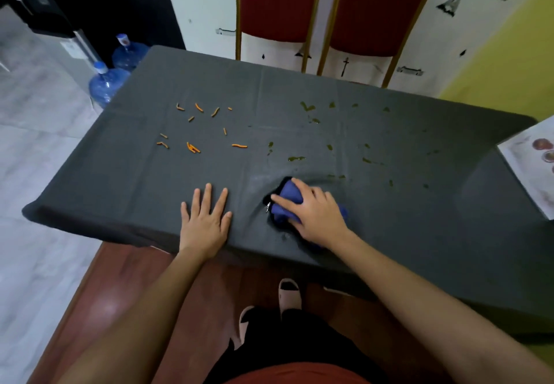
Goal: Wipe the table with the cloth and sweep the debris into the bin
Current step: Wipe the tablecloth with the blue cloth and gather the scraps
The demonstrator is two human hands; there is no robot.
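A: Where is the cloth?
B: The blue cloth [286, 200] sits bunched on the worktop [120, 179], near its front edge, right of centre. The right hand [314, 212] grips it from above, fingers curled over the bundle; the grey cover [389, 218] puckers around it.
A: And the other hand?
B: The left hand [207, 221] lies flat just beside it, fingers spread, holding nothing.
A: What needs cleaning?
B: Several green smears [296, 158] lie beyond the cloth and to its right; orange scraps [193, 146] are scattered farther left. No bin is in view.
A: How should the wipe go?
B: Likely best to pin the cover with the left palm so it cannot drag, press evenly, and gather smears and scraps toward one edge
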